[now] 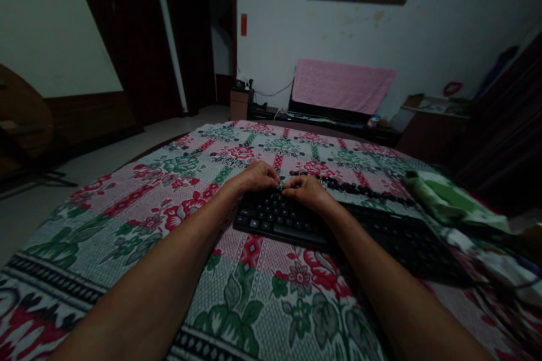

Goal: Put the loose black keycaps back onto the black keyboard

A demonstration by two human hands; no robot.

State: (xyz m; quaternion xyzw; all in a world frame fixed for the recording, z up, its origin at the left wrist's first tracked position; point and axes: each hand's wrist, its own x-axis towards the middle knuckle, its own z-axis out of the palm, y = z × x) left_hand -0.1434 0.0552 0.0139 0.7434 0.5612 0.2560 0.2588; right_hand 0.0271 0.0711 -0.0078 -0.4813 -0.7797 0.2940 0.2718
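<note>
On the floral bedspread [139, 203], the left hand [258, 176] and right hand [305, 189] meet at the far edge of a black keyboard [271, 217], fingers curled together, pinching a small green object [280, 185] between them. A green cloth [449, 200] lies right.
</note>
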